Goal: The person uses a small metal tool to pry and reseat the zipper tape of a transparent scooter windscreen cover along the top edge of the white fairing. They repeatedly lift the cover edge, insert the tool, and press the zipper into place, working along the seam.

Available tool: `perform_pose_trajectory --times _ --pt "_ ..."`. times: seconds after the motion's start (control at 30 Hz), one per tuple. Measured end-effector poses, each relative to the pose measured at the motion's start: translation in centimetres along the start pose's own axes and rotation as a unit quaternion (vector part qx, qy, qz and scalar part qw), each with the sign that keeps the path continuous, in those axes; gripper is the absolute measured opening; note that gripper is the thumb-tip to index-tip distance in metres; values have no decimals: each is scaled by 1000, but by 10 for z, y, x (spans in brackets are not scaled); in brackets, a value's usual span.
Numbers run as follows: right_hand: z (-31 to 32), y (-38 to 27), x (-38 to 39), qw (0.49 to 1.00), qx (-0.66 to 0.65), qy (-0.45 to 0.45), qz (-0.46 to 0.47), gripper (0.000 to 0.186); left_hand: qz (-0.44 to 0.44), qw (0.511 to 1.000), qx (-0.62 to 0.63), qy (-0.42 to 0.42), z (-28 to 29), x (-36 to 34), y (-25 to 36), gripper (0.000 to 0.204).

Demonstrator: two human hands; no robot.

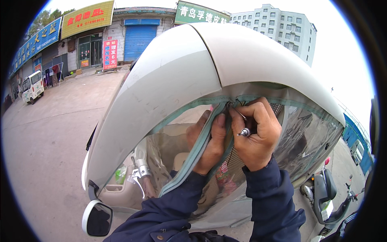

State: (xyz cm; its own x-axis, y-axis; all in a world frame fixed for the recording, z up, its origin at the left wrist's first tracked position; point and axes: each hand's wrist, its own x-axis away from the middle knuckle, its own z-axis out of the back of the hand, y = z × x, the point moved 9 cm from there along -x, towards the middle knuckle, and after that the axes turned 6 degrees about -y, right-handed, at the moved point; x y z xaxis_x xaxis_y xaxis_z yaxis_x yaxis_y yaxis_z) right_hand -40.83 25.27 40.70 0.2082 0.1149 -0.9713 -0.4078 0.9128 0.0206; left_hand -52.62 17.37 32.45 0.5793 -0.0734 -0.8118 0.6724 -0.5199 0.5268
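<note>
Head view: a small white vehicle roof [181, 76] fills the middle, with a clear plastic rain cover [310, 137] hung under it. The cover's teal-edged zipper seam [197, 151] runs long from 1 o'clock down to 7 o'clock. Left hand [207, 141] pinches that seam just below centre. Right hand [256, 133], clenched, grips a small metal tool [244, 131] at the seam's upper end.

hands raised, left [207, 141] pinching, right [254, 131] fisted
</note>
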Motion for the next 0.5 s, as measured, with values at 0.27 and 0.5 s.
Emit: perform_pose_trajectory --times 0.27,0.5 --pt "1 1 0 1000 -21 12 0 18 -44 999 -15 26 2 -3 5 35" --pt "1 2 -2 1000 -18 5 -11 17 -50 999 11 10 1 -1 8 41"
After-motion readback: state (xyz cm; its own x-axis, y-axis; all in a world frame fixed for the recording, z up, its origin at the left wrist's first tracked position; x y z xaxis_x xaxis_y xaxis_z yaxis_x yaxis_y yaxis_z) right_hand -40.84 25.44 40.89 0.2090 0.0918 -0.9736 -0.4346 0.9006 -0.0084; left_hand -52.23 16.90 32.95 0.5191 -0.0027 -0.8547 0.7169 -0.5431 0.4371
